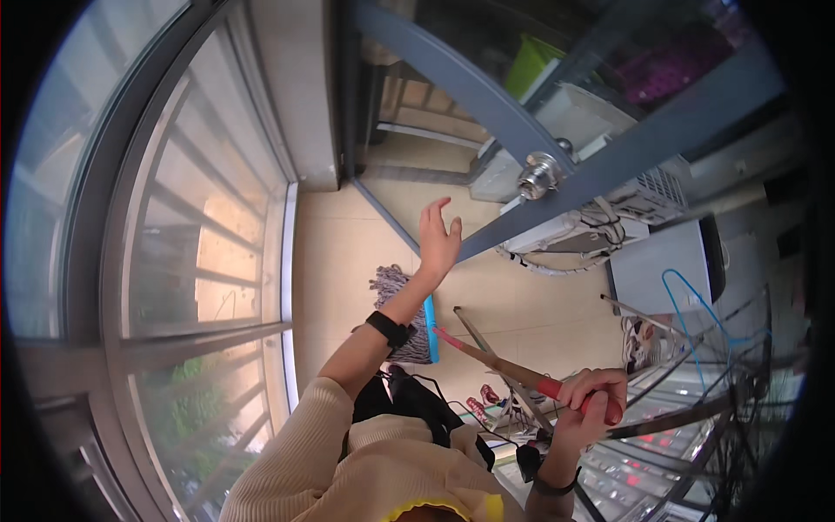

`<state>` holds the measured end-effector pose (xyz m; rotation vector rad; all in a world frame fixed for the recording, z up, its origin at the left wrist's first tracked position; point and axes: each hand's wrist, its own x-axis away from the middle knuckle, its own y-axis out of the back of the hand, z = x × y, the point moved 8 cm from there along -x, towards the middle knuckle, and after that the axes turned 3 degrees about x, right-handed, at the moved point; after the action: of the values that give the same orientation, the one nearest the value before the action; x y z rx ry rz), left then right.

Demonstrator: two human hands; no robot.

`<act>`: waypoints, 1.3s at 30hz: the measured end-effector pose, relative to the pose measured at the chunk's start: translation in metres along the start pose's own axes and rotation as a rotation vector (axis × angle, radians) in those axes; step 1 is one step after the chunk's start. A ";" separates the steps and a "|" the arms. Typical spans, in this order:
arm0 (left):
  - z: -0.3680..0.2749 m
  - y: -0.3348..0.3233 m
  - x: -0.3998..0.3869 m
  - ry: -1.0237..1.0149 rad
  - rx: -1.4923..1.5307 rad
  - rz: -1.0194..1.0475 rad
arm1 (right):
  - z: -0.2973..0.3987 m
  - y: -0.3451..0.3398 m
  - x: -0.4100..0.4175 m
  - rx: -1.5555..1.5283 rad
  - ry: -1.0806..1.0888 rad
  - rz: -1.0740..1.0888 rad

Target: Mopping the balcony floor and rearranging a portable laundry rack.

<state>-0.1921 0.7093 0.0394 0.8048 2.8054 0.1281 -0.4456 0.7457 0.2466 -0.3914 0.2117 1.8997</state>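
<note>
My right hand (595, 403) grips the red end of a mop's wooden handle (509, 370). The handle slants down to the left, to a blue mop clamp (431, 333). Grey and purple strands of the mop head (391, 282) spread over the floor, partly hidden behind my left forearm. Reaching forward, my left hand (438, 238) is empty, its fingers apart and slightly curled. It appears close to the lower edge of a grey-framed glass door (486, 240); whether they touch, I cannot tell. A round metal door knob (539, 177) is up and right of that hand.
A barred window (196, 261) lines the left side. At right are a white boxy unit (659, 267), a bundle of cables (603, 225), a blue clothes hanger (685, 293) and metal rack poles (642, 313). Red shoes (479, 408) sit near my feet on the tile floor (339, 241).
</note>
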 end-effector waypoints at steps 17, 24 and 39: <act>-0.145 -0.105 -0.047 -0.645 -0.310 0.654 | 0.101 0.061 0.141 0.364 -0.116 0.087; -0.153 -0.056 -0.011 -0.765 -0.512 0.874 | 0.093 0.052 0.167 0.228 0.019 0.418; -0.123 0.104 0.023 -0.681 -0.772 0.972 | 0.092 0.079 0.165 0.060 0.216 0.524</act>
<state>-0.1865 0.8073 0.1698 1.4984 1.3617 0.8247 -0.5868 0.8928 0.2681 -0.5384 0.5580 2.3552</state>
